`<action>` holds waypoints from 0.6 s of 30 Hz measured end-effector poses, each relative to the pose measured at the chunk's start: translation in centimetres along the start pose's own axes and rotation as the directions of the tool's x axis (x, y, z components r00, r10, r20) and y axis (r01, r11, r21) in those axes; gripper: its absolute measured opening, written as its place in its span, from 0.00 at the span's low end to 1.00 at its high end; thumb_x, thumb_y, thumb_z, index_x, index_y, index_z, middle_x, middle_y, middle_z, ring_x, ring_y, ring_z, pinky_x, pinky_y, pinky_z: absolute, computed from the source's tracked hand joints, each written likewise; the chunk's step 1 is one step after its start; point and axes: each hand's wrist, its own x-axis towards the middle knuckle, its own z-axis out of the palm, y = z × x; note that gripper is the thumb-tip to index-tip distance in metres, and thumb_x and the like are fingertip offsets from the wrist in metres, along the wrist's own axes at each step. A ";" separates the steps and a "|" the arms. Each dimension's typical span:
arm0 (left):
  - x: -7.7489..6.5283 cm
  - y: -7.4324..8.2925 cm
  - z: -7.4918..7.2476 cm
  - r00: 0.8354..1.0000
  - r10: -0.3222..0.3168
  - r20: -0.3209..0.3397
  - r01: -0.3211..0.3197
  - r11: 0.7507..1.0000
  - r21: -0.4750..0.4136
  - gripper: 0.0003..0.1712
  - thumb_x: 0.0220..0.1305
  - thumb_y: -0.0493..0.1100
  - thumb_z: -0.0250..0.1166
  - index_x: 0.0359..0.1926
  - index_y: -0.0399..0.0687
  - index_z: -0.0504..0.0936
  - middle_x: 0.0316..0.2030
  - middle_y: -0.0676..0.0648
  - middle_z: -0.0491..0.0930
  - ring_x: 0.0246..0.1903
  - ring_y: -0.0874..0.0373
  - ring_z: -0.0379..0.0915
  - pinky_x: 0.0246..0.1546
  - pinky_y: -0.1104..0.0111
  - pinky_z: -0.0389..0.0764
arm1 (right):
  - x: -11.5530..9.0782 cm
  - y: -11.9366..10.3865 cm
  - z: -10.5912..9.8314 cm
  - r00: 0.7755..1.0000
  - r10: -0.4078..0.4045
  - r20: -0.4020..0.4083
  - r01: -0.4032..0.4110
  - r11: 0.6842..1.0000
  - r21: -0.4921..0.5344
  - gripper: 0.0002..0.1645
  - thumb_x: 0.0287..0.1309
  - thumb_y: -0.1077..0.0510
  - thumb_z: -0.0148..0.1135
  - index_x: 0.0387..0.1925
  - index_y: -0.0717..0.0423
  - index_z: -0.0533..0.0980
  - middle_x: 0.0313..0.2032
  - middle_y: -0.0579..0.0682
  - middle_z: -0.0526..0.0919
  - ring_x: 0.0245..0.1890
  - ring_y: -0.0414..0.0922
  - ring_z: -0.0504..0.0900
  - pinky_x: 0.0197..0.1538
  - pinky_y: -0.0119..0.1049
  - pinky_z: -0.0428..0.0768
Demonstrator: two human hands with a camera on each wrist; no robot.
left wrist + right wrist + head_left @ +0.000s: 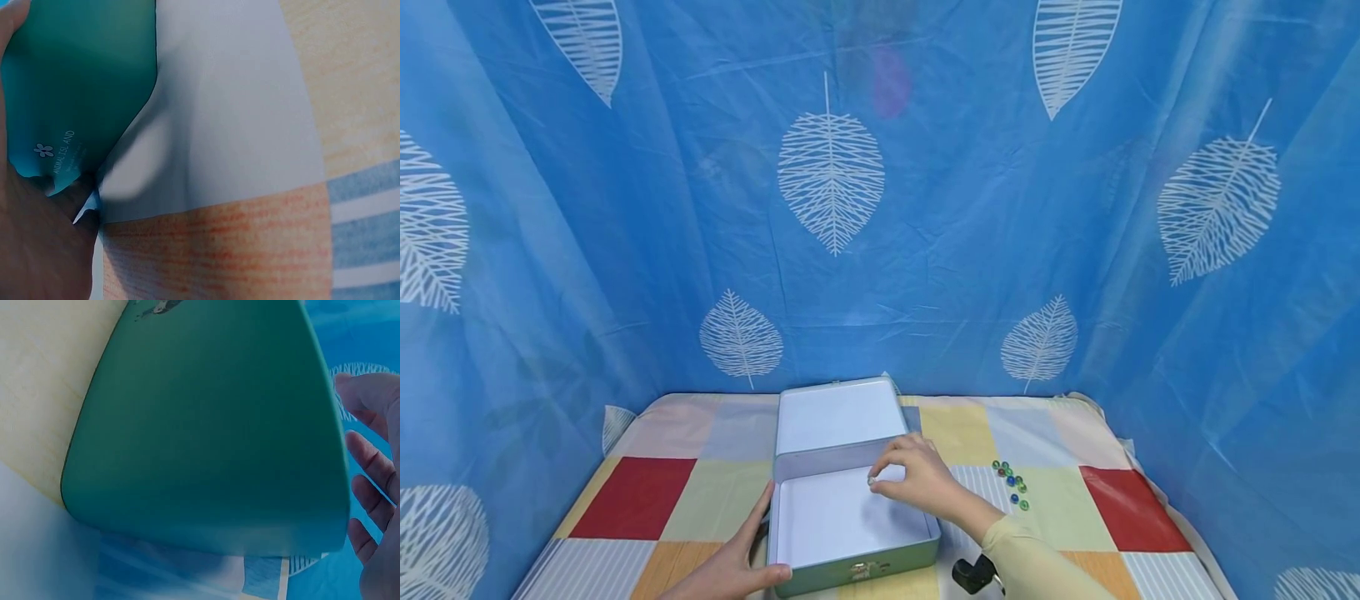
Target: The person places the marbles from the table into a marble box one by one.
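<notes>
A green box (865,571) with a white interior lies on the cloth, its lid (842,417) swung back. My left hand (737,558) holds the box at its front left corner, fingers along the side and thumb at the front. The left wrist view shows printed lettering on the green side beside this hand. Over the box's interior, my right hand (917,475) pinches a small clear marble (871,481) between thumb and index finger. In the right wrist view the right hand's fingers (365,453) appear past the box's rim, with the marble hidden.
To the right of the box, several coloured glass marbles (1011,482) lie loose on the patchwork tablecloth (730,500). A small black object (973,575) sits near the box's front right corner, by the right sleeve. Blue leaf-patterned curtains (925,208) enclose the table at back and sides.
</notes>
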 end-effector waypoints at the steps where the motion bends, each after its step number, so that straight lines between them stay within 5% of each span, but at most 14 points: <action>1: 0.0 0.0 0.0 1.000 -0.001 0.000 0.001 1.000 -0.001 0.64 0.69 0.59 0.66 0.81 0.60 0.24 0.78 0.31 0.35 0.70 0.27 0.40 0.61 0.29 0.65 | 0.0 -0.1 0.1 1.000 -0.011 0.003 0.011 1.000 -0.019 0.04 0.59 0.44 0.74 0.35 0.28 0.85 0.43 0.28 0.77 0.52 0.39 0.70 0.61 0.53 0.68; 9: -0.1 0.0 0.0 1.000 -0.005 -0.007 0.005 1.000 0.022 0.65 0.68 0.61 0.67 0.81 0.59 0.24 0.77 0.30 0.36 0.70 0.27 0.42 0.60 0.27 0.64 | 0.0 -0.1 0.9 0.993 -0.118 -0.009 0.115 0.980 -0.164 0.04 0.57 0.45 0.76 0.33 0.31 0.86 0.41 0.29 0.77 0.51 0.40 0.71 0.60 0.54 0.70; 18: -0.1 0.0 0.1 1.000 -0.015 -0.009 0.016 1.000 0.016 0.65 0.68 0.60 0.67 0.81 0.59 0.24 0.77 0.30 0.37 0.70 0.27 0.42 0.59 0.29 0.66 | -0.1 -0.2 0.2 0.998 -0.057 0.003 0.057 0.994 -0.091 0.07 0.59 0.51 0.75 0.40 0.40 0.88 0.44 0.31 0.79 0.53 0.41 0.72 0.61 0.55 0.69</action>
